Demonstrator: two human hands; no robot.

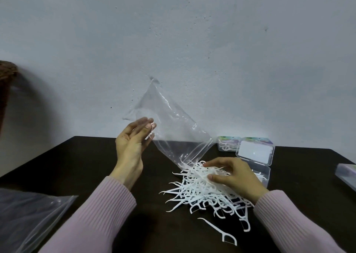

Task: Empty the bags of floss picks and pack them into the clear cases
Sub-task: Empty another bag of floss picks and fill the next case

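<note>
A: Left hand [131,148]?
B: Raised over the counter [82,162] at about 10 o'clock from the pile, palm turned toward the camera. Fingers [146,124] pinching an edge of the clear bag [173,129], thumb against it.
A: Bag itself?
B: Lifted and tilted, closed corner pointing up toward 12 o'clock against the wall [192,40], open mouth down at 5 o'clock, just touching the top of the pile. Looks empty apart from a pick or two at the mouth.
A: Picks [200,187]?
B: White, heaped loosely on the dark counter right of centre. One stray pick [221,231] lying alone at 6 o'clock from the heap, near the front edge.
A: Right hand [233,177]?
B: Resting palm-down on the heap's 2 o'clock side, fingers spread and lightly bent over the picks, thumb touching them. Pressing or gathering, not clearly clasping any single one.
A: Cases?
B: Open case [260,168] just beyond the right hand at 2 o'clock, lid up, a few picks inside. Second case [227,144] behind it near the wall, already holding picks. Third box [346,173] cut off at the right edge, 3 o'clock.
A: Anything else?
B: Flat bag [28,214] lying at 8 o'clock in the near-left corner. Brown woven thing [5,83] at 9 o'clock, mostly out of view. Pink sleeves [107,206] on both arms.
</note>
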